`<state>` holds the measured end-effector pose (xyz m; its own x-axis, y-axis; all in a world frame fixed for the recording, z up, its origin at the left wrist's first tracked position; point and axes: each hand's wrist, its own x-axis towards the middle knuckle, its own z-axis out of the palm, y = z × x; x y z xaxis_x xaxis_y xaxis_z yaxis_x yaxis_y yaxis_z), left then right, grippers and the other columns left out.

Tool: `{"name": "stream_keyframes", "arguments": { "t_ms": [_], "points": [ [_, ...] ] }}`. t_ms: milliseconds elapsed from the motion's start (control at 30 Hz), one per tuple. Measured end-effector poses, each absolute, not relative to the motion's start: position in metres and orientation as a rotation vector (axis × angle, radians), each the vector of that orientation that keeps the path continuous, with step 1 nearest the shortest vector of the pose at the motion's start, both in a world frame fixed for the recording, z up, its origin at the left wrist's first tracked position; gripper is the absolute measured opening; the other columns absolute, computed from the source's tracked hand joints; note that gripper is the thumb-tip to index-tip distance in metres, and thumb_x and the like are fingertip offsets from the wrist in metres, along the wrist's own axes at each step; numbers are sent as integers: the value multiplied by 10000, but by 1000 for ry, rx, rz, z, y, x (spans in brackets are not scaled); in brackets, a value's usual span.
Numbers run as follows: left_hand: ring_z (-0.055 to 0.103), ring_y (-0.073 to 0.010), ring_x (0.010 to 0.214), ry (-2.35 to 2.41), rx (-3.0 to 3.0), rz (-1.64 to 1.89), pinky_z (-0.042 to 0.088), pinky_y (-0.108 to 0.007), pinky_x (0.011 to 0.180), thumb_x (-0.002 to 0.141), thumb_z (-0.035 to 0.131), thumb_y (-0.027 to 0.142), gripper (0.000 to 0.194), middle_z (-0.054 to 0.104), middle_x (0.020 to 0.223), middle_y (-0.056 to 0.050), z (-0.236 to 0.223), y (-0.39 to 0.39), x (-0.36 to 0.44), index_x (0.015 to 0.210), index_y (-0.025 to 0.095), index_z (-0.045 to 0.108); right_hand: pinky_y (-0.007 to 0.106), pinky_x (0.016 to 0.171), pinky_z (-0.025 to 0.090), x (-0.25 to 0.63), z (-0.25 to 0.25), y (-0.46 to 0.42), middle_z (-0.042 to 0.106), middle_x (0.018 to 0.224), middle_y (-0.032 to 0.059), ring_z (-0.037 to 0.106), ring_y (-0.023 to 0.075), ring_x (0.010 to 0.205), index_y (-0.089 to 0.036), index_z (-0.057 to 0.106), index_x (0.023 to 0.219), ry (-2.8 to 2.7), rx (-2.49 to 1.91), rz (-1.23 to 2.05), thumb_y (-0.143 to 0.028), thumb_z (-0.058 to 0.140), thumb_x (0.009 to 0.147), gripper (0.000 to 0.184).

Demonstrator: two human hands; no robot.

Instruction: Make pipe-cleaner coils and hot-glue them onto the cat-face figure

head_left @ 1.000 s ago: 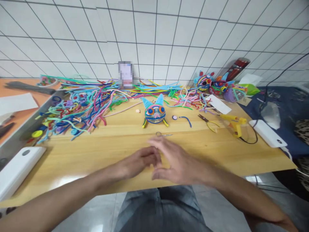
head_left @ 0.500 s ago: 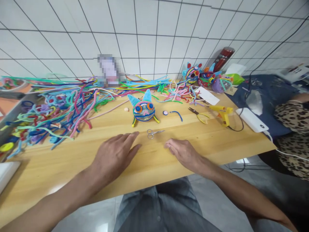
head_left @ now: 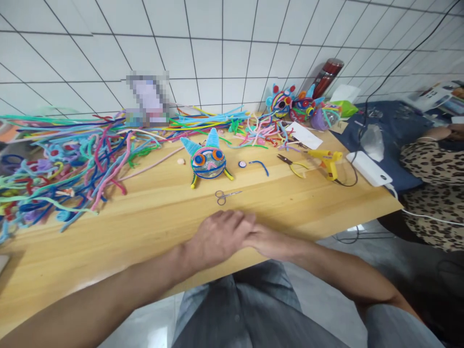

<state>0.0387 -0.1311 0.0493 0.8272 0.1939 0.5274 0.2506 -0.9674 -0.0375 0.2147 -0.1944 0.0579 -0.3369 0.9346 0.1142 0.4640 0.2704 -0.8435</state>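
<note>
My left hand [head_left: 223, 237] lies over the fingers of my right hand [head_left: 270, 240], with its own fingers curled round them. The right hand's fingers are mostly hidden beneath it. Both rest near the front edge of the wooden table [head_left: 145, 237]. Just beyond them lie small metal scissors [head_left: 220, 197], touched by neither hand. Farther back stands a round animal figure [head_left: 209, 166] with blue pipe-cleaner ears, orange and blue eyes and yellow-tipped feet. Right of it are a small round button-like piece [head_left: 242, 164] and a short blue pipe cleaner [head_left: 261, 166].
Pipe cleaners [head_left: 97, 159] heap up at the left and along the wall. Pliers [head_left: 293, 164], a yellow glue gun [head_left: 329, 162] and a white power strip [head_left: 369, 169] lie at the right. Other figures [head_left: 281, 104] stand behind. A person in leopard print [head_left: 431, 188] sits far right.
My two hands were apart, either side of the scissors. They have come together, left over right. The view has shifted slightly; the things on the table stay in place.
</note>
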Motion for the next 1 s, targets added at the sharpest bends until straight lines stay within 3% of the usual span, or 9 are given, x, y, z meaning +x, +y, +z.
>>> {"name": "stream_keyframes", "arguments": {
  "t_ms": [133,267,367,600,667,767,833,900,1000],
  "points": [
    [614,-132,475,-589,-3052,-716,351,-255,459,1162,304,305,428,630,590,22,35,-105,5,853,184,574,348,942,610,260,75,-203,768,1310,68,741,208,1176,-255,644,1428,-1839,-1242,1252,-359,506,1088,381],
    [662,-127,512,-861,-3141,-699,374,-232,505,1157,348,393,464,647,603,22,26,-98,-18,829,178,597,400,857,574,331,62,-198,780,1007,88,738,244,913,-216,750,1017,-1623,-1856,375,-400,642,959,222],
    [660,-118,512,-853,-3227,-772,388,-231,521,1152,371,402,481,645,606,24,21,-99,-20,799,174,605,401,766,537,366,41,-186,732,895,97,686,252,802,-200,708,927,-1556,-2109,65,-364,678,877,174],
    [673,-114,599,-904,-3267,-1138,491,-209,582,1076,582,416,319,683,695,18,31,-102,-15,859,186,620,314,712,481,323,46,-167,696,796,38,645,193,739,-225,611,814,-1768,-1976,347,-225,577,886,80],
    [748,-187,822,-832,-3146,-1231,589,-276,731,1035,642,459,284,749,898,-66,37,-108,-12,1013,176,632,291,716,486,285,57,-170,711,829,24,647,170,752,-223,623,862,-1841,-1727,584,-258,566,942,105],
    [699,-330,1230,-628,-3061,-1150,605,-454,979,1006,653,527,503,704,1300,-230,44,-118,-5,1322,144,570,288,779,522,229,70,-174,752,934,29,683,165,848,-210,667,968,-1936,-1437,936,-270,547,1004,139],
    [738,-307,1158,-548,-3145,-1026,622,-417,917,1056,576,460,418,736,1249,-205,47,-119,-1,1335,149,559,301,818,552,205,77,-175,767,1025,60,707,175,913,-190,685,1007,-2036,-1276,1078,-230,531,1014,159],
    [782,-237,895,-674,-3314,-822,613,-320,736,1091,489,365,252,785,1006,-110,50,-115,0,1198,169,604,325,869,574,198,83,-175,776,1100,80,728,194,987,-186,700,1059,-2140,-1195,1056,-196,539,1010,169],
    [762,-215,756,-1084,-3435,-457,578,-300,668,1099,445,317,260,775,870,-62,53,-106,1,1034,180,655,389,981,578,206,89,-176,787,1171,81,738,225,1098,-241,704,1187,-2097,-1237,631,-195,546,1030,228]
  ]
}}
